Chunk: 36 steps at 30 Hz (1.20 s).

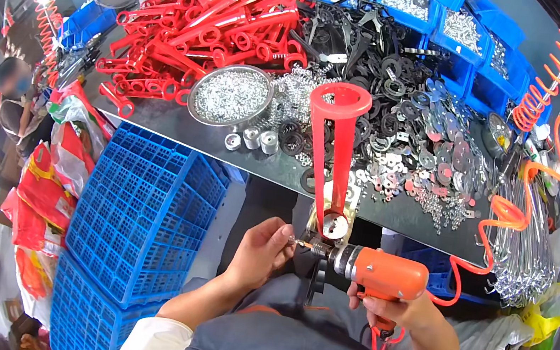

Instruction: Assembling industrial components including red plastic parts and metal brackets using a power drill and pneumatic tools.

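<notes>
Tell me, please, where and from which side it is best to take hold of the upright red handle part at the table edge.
Probably grip the red handle part on its long straight shaft, below the ring top, coming from the left. The right side is taken by the orange power driver in the right hand, while the left hand works at its base.

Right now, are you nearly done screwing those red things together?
Not nearly. In hand: my right hand holds the orange driver against one red handle piece, left fingers steadying its tip. Left: the big red pile. No finished ones are visible.
</notes>
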### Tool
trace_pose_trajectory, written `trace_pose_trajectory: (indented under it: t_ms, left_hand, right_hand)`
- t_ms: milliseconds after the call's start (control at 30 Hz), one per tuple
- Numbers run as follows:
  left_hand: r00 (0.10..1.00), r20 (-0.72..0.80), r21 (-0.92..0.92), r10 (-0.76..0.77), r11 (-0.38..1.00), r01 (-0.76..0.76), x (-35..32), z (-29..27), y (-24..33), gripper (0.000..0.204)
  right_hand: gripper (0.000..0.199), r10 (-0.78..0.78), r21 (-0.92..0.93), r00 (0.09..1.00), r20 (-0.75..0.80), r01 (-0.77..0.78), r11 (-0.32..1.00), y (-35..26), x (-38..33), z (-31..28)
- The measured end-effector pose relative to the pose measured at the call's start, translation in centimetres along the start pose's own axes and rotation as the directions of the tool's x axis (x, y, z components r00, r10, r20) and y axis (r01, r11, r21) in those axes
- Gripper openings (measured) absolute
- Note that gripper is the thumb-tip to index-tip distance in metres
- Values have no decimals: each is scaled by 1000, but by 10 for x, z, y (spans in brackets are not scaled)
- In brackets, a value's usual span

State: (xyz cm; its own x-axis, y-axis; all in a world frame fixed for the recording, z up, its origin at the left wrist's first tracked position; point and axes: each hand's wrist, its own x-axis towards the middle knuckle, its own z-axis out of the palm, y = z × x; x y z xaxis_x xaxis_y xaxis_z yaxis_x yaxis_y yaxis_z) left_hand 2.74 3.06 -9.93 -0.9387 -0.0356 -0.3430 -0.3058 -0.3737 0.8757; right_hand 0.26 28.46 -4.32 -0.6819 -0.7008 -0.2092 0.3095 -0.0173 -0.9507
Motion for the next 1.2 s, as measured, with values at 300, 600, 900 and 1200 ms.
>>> trace_pose_trajectory:
  t_ms: [300,600,900,1200]
  left_hand:
    - [998,56,-7,3,1000,-3,6,-4,-8,32]
    - [649,351,571,675,394,-720,24,-3,-47,24]
    - [431,559,586,709,31,-810,54,13,-55,31]
    - [349,583,518,734,-5,-855,61,12,-44,29]
  right_hand:
    - [29,-49,-188,998,-26,44,981,-6,-12,5]
    - [35,43,-255,954,-296,-122,959,-49,-20,-19]
    - [39,271,-303,950,-156,-307,902,-59,19,-37]
    - [34,123,-741,990,75,-27,671,-95,58,-35]
